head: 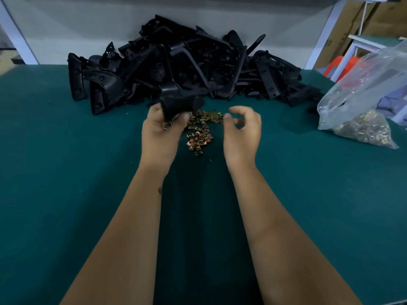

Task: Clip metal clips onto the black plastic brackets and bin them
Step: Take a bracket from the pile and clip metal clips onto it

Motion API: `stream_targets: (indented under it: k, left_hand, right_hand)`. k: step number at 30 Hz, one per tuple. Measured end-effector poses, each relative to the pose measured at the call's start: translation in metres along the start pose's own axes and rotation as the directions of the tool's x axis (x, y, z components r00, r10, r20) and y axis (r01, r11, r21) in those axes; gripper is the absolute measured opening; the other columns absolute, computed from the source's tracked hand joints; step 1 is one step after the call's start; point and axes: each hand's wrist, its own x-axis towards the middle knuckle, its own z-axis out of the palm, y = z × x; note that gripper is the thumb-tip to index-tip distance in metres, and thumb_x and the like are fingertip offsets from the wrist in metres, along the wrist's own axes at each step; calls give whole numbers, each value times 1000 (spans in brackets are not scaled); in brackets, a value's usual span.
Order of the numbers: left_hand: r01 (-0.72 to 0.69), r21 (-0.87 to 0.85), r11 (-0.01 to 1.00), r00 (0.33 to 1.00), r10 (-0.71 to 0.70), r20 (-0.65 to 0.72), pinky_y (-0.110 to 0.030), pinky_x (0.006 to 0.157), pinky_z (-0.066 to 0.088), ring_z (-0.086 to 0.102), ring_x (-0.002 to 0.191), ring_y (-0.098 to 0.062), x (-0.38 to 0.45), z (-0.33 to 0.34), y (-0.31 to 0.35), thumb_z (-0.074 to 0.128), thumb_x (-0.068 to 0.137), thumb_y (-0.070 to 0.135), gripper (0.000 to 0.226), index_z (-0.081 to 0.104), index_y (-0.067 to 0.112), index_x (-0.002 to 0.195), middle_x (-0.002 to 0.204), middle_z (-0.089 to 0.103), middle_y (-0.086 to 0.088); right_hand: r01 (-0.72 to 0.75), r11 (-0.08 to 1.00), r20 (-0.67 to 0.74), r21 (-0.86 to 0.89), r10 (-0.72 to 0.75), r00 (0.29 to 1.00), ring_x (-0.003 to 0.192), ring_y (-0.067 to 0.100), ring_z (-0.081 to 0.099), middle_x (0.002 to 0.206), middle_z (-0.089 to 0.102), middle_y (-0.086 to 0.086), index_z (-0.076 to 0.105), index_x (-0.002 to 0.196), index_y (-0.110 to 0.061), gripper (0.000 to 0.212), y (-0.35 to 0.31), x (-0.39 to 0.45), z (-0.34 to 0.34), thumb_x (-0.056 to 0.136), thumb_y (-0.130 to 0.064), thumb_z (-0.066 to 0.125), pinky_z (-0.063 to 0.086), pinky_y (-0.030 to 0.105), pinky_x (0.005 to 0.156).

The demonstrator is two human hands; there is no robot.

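Your left hand point(160, 130) grips a black plastic bracket point(178, 104), fingers and thumb curled round its lower end, so the part stands up out of your fist toward 12 o'clock; it is blurred, and its exact shape cannot be told. A small brass-coloured piece shows at the base of that hand's fingers, too blurred to name. Your right hand point(241, 130), at 3 o'clock from the left and apart from it, hovers with fingers loosely curled and thumb near the fingertips. Whether it pinches anything cannot be told.

Between the two hands, on the green table point(66, 172), lies a loose scatter of metal clips point(199, 133), gold and copper toned, running from just under the held bracket down toward 6 o'clock.

At 12 o'clock from the hands, a large heap of black brackets point(187, 62) is piled on the table against the pale back wall. Toward 2 o'clock, near the table's right edge, a clear plastic bag point(361, 95) slumps with more clips filling its lower corner. Past it stand a white frame and brown cardboard.
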Motion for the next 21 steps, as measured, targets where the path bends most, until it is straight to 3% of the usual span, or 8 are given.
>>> stream_targets:
  k: [3, 6, 9, 13, 16, 18, 20, 21]
  left_hand:
    - [-249, 258, 934, 968, 251, 25, -13, 90, 46, 57, 105, -10, -2, 6, -1, 69, 89, 6, 42, 70, 48, 84, 116, 54, -1]
    - [-355, 463, 812, 928, 367, 67, -8, 87, 43, 56, 98, -10, -4, 11, -12, 68, 87, 1, 14, 74, 10, 94, 115, 52, 2]
    - [-379, 579, 722, 914, 391, 111, -9, 88, 42, 55, 103, -18, -2, 8, -16, 64, 88, 2, 13, 72, 2, 98, 117, 52, -1]
    - [-443, 676, 589, 886, 405, 227, -41, 93, 49, 54, 109, -33, 0, 3, -15, 67, 82, -9, 31, 74, 6, 108, 124, 56, -14]
    - [-470, 692, 548, 876, 386, 289, -24, 111, 28, 38, 127, -33, -3, 6, -12, 66, 78, -13, 66, 63, 23, 133, 146, 39, -2]
    - [-376, 594, 711, 926, 290, 241, -18, 116, 18, 31, 139, -26, -5, 10, -10, 58, 77, -16, 88, 39, 29, 150, 156, 24, 1]
    - [-58, 216, 975, 993, 35, 109, -29, 112, 38, 42, 136, -11, -4, 11, -4, 53, 82, -7, 88, 22, 30, 156, 153, 32, 6]
    - [131, -20, 991, 989, -129, 75, -30, 103, 48, 54, 125, -8, -3, 11, -2, 52, 87, 0, 78, 26, 27, 154, 146, 45, 5]
  right_hand:
    - [-129, 976, 69, 173, 119, 991, 60, 7, 53, 76, 63, 2, 64, 76, -6, 33, -4, 2, -4, 100, -23, 49, 40, 14, 55]
    - [-273, 905, 356, 327, 150, 922, 56, 14, 56, 68, 65, 6, 65, 73, -7, 51, -9, 0, -3, 99, -41, 38, 39, 23, 53]
    - [-366, 852, 484, 375, 157, 861, 63, 19, 60, 74, 66, 9, 66, 78, -9, 51, -12, -3, 1, 88, -53, 42, 48, 25, 56]
    - [-357, 875, 474, 326, 175, 863, 71, 19, 65, 76, 67, 4, 62, 84, -11, 31, -15, -4, 3, 83, -41, 59, 53, 29, 63]
    - [-433, 776, 432, 459, 231, 872, 72, 18, 59, 76, 60, 5, 57, 75, -13, 15, -16, -1, 4, 90, -13, 53, 50, 29, 65]
    - [-453, 726, 407, 517, 257, 876, 70, 18, 57, 74, 57, 6, 52, 71, -13, 26, -14, 2, 2, 93, -2, 45, 51, 27, 62]
    - [-448, 726, 404, 521, 253, 879, 65, 15, 57, 72, 57, 5, 52, 69, -14, 30, -13, 4, 0, 94, -1, 43, 50, 25, 59]
    - [-449, 735, 418, 508, 245, 875, 65, 15, 56, 72, 57, 4, 52, 68, -15, 31, -12, 4, 0, 94, -1, 43, 49, 26, 59]
